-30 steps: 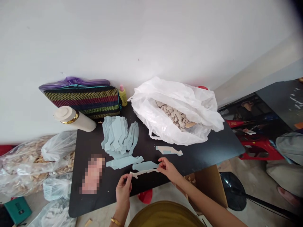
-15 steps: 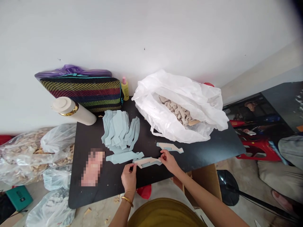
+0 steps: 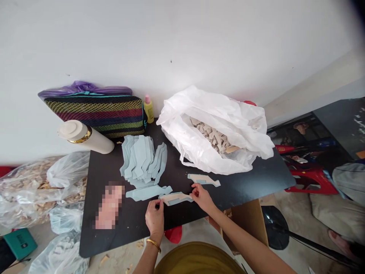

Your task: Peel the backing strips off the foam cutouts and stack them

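My left hand point(image 3: 155, 217) pinches the left end of a beige strip point(image 3: 170, 197) that lies over a light blue cut-out piece point(image 3: 179, 200) on the dark table. At the other end of this pair, the fingertips of my right hand point(image 3: 202, 197) are pressed together on it. Just beyond my right hand rests another blue piece with a beige strip on it point(image 3: 203, 179). A single blue cut-out point(image 3: 148, 192) lies to the left, touching or nearly touching the held pair. Behind it is a loose stack of blue cut-outs point(image 3: 139, 158).
A white plastic bag point(image 3: 182, 140) full of beige pieces stands at the back of the black table point(image 3: 131, 232). Left of it are a yellow bottle point(image 3: 148, 110), a striped mesh bag point(image 3: 97, 116) and a white flask point(image 3: 97, 140). A cardboard box point(image 3: 251, 220) sits below the front edge.
The beige strip has shifted and turned slightly over the blue piece between my hands. Both hands keep hold of the ends. The view has tilted a little.
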